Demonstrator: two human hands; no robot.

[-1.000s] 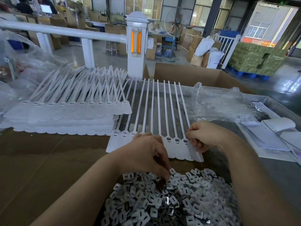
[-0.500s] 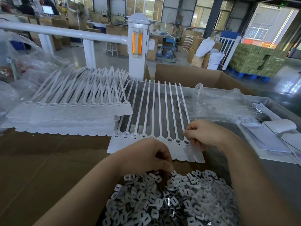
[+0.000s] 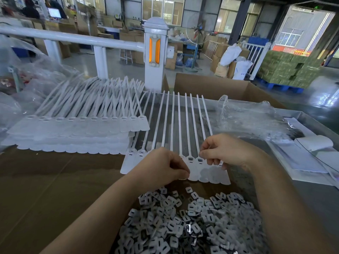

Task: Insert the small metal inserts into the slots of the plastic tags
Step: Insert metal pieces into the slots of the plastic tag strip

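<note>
tags point(image 3: 197, 169) lie side by side, straps pointing away, heads near both hands.

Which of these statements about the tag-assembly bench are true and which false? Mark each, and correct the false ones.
1. Both hands are over the near end of the row of white tags. True: left hand, right hand.
2. The pile of small inserts lies beyond the tags, by the railing. False: it lies nearest the person, below the hands.
3. A stack of tags sits left of the row being worked. True.
4. The open cardboard box stands on the near left of the bench. False: it stands behind the bench, to the right.
</note>
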